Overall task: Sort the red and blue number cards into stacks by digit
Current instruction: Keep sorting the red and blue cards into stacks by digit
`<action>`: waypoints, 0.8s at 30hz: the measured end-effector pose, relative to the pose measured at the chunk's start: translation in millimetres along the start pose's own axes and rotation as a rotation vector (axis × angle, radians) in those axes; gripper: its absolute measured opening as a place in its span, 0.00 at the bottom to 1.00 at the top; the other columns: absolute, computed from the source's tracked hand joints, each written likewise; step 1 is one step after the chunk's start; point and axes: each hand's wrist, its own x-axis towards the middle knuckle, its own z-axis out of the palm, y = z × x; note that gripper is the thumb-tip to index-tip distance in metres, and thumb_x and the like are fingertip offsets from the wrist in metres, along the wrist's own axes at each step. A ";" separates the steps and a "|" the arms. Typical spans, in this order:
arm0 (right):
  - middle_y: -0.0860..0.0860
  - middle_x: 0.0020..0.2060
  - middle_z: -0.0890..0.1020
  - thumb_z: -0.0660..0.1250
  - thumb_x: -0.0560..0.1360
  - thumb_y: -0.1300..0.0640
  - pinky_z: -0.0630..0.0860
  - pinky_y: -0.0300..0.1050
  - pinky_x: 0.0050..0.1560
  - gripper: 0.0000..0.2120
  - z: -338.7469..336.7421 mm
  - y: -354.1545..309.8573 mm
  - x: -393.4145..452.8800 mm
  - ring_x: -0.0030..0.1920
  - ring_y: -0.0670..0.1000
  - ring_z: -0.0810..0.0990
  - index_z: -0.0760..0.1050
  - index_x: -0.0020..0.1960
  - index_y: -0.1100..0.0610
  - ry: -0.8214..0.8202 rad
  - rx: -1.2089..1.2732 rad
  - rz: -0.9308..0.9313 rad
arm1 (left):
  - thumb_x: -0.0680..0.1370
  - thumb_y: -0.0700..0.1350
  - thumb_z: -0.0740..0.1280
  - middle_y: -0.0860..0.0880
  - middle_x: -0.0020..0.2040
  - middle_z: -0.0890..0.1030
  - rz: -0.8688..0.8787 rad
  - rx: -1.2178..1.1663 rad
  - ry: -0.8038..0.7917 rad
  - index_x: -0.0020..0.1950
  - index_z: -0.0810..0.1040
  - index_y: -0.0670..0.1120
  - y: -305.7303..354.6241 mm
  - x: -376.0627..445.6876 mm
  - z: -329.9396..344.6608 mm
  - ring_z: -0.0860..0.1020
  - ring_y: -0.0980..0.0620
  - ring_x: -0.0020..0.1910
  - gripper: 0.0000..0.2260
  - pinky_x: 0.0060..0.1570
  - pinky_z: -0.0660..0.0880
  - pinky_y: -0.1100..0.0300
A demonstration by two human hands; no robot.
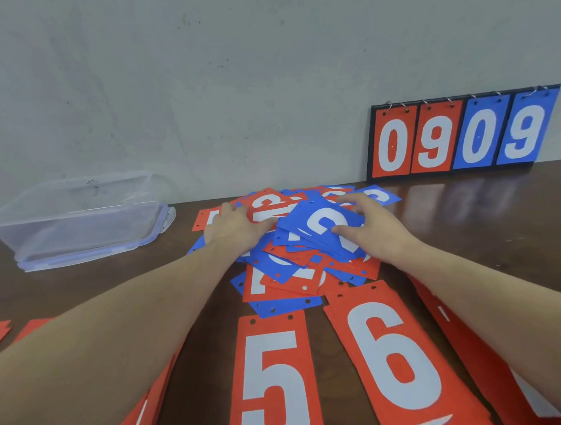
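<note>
Fingers of right hand (pixel 372 234) curled round top blue card (pixel 323 225); left hand (pixel 237 226) flat on mixed pile (pixel 290 254) mid-table. Risk: several cards lift together, pile slides onto sorted red 5 (pixel 272 377) and 6 (pixel 392 353).

A clear plastic box (pixel 78 218) is set on the dark brown desk (pixel 463 218) at the far left, close to the grey wall (pixel 213 82). Clip latches are seen along its near rim, and what may be a lid lies beneath it. A scoreboard (pixel 460 136) reading 0909 is propped against the wall at the right.
</note>
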 end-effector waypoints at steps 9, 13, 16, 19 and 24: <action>0.46 0.60 0.76 0.75 0.75 0.54 0.80 0.42 0.50 0.26 -7.5 -2.4 -4.7 0.60 0.49 0.78 0.70 0.70 0.44 -0.020 0.210 0.090 | 0.77 0.67 0.63 0.46 0.72 0.64 0.038 -0.036 -0.056 0.74 0.71 0.55 -7.4 -5.2 -6.6 0.70 0.45 0.70 0.29 0.65 0.71 0.48; 0.44 0.58 0.77 0.74 0.76 0.56 0.74 0.34 0.52 0.17 -6.0 -2.3 -4.1 0.63 0.45 0.74 0.75 0.62 0.51 -0.004 0.187 0.077 | 0.76 0.68 0.64 0.48 0.72 0.67 0.018 -0.040 -0.026 0.71 0.75 0.57 -10.6 -7.0 -5.9 0.70 0.46 0.69 0.27 0.64 0.72 0.47; 0.39 0.48 0.75 0.73 0.76 0.58 0.71 0.27 0.40 0.11 -5.5 -3.6 -5.0 0.55 0.44 0.74 0.73 0.54 0.51 0.027 0.183 0.055 | 0.76 0.68 0.65 0.51 0.72 0.70 0.036 -0.065 -0.022 0.68 0.78 0.58 -15.9 -8.6 -5.5 0.70 0.46 0.70 0.25 0.66 0.71 0.44; 0.41 0.50 0.76 0.73 0.76 0.56 0.77 0.38 0.51 0.12 -4.5 -2.8 -4.9 0.59 0.45 0.75 0.72 0.55 0.49 0.046 0.153 0.037 | 0.78 0.68 0.60 0.54 0.71 0.73 0.103 0.091 0.017 0.67 0.78 0.59 -20.4 -17.5 -8.8 0.70 0.48 0.70 0.23 0.66 0.71 0.47; 0.47 0.61 0.80 0.71 0.78 0.52 0.77 0.55 0.63 0.11 -4.7 -5.9 -8.4 0.67 0.50 0.75 0.70 0.55 0.44 0.046 0.085 0.043 | 0.77 0.72 0.53 0.52 0.61 0.81 0.127 0.373 0.010 0.61 0.81 0.55 -26.5 -40.2 -30.0 0.78 0.49 0.60 0.29 0.57 0.77 0.51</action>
